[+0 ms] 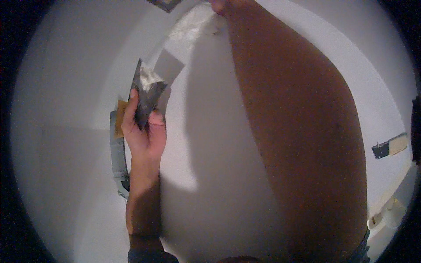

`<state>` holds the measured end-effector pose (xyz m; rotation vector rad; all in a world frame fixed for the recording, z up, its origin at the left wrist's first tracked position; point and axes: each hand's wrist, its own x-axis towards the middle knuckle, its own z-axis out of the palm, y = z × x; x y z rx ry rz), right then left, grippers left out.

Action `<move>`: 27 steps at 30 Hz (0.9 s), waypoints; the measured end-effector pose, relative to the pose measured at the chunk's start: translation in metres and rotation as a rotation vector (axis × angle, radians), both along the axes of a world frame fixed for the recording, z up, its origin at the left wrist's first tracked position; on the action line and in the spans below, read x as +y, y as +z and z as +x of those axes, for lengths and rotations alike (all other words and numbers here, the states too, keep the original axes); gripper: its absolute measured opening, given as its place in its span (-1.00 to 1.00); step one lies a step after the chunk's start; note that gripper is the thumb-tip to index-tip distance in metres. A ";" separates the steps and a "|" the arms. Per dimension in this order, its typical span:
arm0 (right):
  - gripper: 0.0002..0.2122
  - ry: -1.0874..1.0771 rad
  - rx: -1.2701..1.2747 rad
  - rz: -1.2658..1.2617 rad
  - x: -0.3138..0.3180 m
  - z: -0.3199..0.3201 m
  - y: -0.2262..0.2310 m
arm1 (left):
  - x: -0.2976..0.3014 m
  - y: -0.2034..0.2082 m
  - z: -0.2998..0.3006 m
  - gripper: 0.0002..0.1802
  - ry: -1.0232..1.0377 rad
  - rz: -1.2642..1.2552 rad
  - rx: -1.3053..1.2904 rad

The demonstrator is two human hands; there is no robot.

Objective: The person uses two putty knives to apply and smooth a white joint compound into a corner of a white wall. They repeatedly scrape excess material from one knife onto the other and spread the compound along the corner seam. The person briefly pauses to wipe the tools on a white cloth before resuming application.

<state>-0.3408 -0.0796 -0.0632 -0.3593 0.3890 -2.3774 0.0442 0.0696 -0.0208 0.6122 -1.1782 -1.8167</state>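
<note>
One flat grey blade [154, 94], and it's up in the head view, left of centre, caught in the left hand [145, 138]! Grip on that side: fingers and thumb closed around its lower part, the far end poking up past the fingertips, tilted. A dollop of white paste [150, 79] rides on its upper face. Just beyond the blade, a grey four-cornered shadow [169, 68] falls on the pale surface [175, 153].

Over to the other side: the right arm [302, 131] sweeps huge through the picture, reaching to the very top, where the right hand [218, 6] is mostly cut off by the edge. What its grip is doing, I cannot tell. Right beside it, a rough, glossy white smear [195, 26] spreads over the surface, and a small dark thing [165, 4] peeks in at the top, too cropped to identify.

Now the edges! A grey strip-like thing [118, 158] stands left of the left wrist, a yellow-brown piece [118, 122] just beside that hand. Far right, a dark and cream item [390, 146], well apart from both hands. Dark cloth [151, 256] meets the left forearm below.
</note>
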 end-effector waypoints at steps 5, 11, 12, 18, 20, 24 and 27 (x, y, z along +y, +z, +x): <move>-0.71 -0.573 1.016 0.762 0.013 0.062 -0.002 | 0.015 0.007 0.030 -0.77 0.078 -0.027 -0.063; -0.71 -0.641 0.694 0.810 -0.018 0.028 0.002 | 0.006 0.002 0.006 -0.75 0.056 -0.006 -0.004; -0.71 -0.453 0.450 0.669 0.003 0.071 0.007 | 0.010 0.002 0.029 -0.75 0.095 0.011 -0.021; -0.63 -0.651 0.565 0.644 0.006 0.059 0.008 | 0.004 -0.004 0.020 -0.79 0.044 -0.001 -0.032; -0.61 -0.539 0.362 0.556 0.016 0.065 0.016 | 0.005 -0.003 0.021 -0.79 0.040 -0.023 -0.040; -0.62 -0.383 0.291 0.636 0.027 0.067 0.026 | 0.006 0.003 0.020 -0.80 0.022 -0.044 -0.064; -0.62 -0.371 0.301 0.634 0.035 0.075 0.026 | 0.007 0.002 0.021 -0.83 0.055 -0.029 -0.074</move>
